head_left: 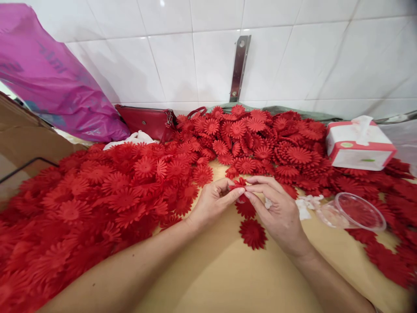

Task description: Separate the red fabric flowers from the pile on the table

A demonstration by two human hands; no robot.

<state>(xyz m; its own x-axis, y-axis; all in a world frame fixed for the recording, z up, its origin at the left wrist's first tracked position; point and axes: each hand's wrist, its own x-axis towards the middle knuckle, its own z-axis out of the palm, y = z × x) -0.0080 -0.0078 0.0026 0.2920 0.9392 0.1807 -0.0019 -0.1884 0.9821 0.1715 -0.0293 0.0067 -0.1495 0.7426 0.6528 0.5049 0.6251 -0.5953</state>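
Near the middle of the table point(208, 269), my left hand point(213, 200) pinches the left side of a small red flower piece point(240, 182). My right hand point(276, 208) grips the same piece from the right, its thumb and fingertips meeting those of my left hand. Fingers partly cover the piece. Just below the fingertips lies a red petal disc point(246, 209), and nearer to me is another flat one point(253, 234) with pointed petals.
Heaps of red petal discs point(124, 200) spread left, behind and right. A tissue box point(361, 145), a clear plastic tub point(361, 213) and white scraps point(306, 206) are at right. A red purse point(146, 121) and purple bag point(65, 82) stand back left, by the tiled wall.
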